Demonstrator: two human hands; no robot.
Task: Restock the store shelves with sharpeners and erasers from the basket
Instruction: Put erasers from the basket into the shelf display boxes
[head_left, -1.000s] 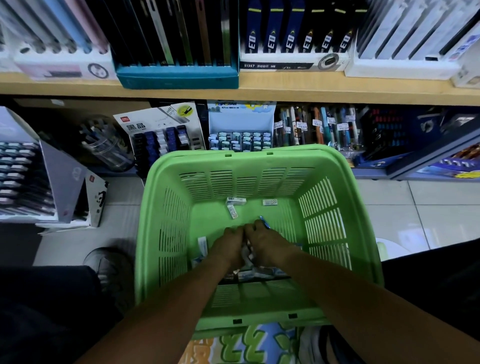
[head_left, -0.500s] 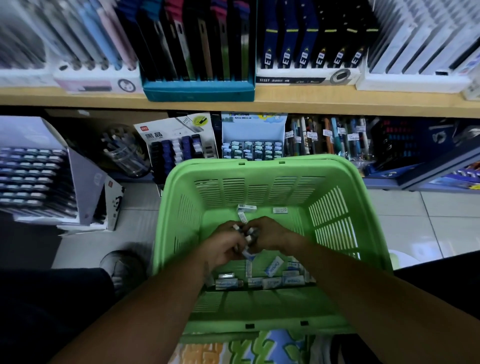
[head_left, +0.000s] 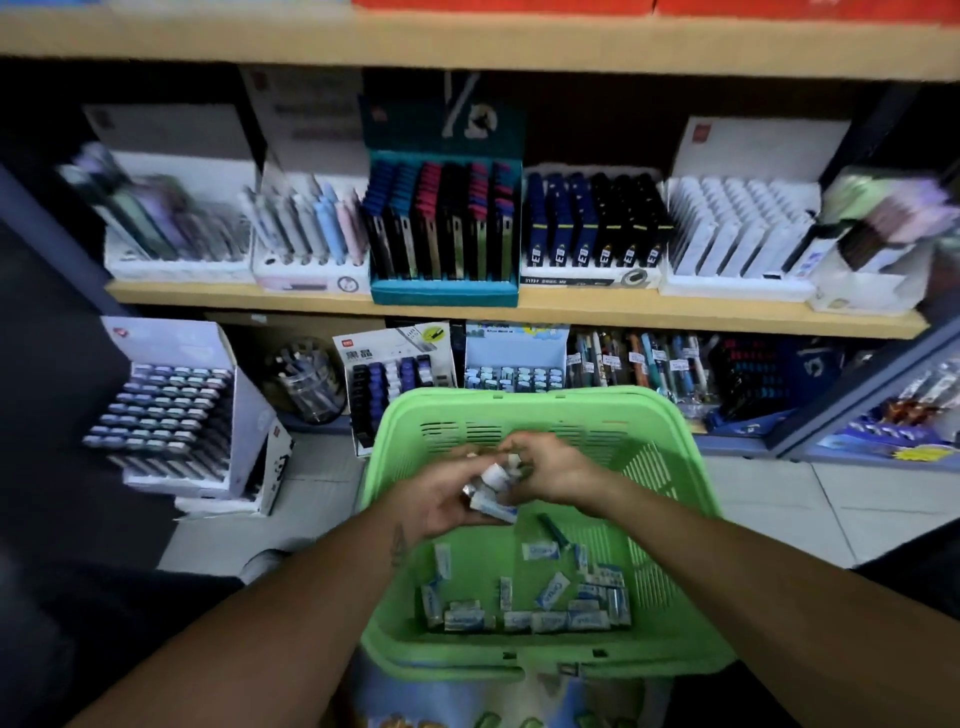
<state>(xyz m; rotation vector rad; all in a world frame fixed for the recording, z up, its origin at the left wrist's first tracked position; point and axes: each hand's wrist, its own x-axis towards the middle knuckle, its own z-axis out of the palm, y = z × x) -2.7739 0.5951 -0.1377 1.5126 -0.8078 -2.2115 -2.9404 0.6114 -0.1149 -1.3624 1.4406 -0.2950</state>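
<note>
A green plastic basket (head_left: 670, 457) sits low in front of me, with several white-and-blue wrapped erasers (head_left: 550, 592) scattered on its floor and a small dark blue item (head_left: 550, 527) among them. Both hands are raised together above the basket. My left hand (head_left: 441, 499) cups a small bunch of erasers (head_left: 493, 496) in its curled fingers. My right hand (head_left: 550, 470) meets it from the right, its fingers pinching at the same bunch. Behind the basket, the lower shelf holds a white-and-blue display box (head_left: 514, 364) of small items.
A wooden shelf (head_left: 571, 314) carries several pen and pencil display boxes, including a teal one (head_left: 444, 234). Below are a black-and-white display box (head_left: 395, 379), a clear jar (head_left: 306, 384) and loose pens. A tall display stand (head_left: 171, 410) stands on the tiled floor at left.
Both hands have lifted out of the basket with a bunch of erasers between them. My head has tilted up, so more of the shelves shows.
</note>
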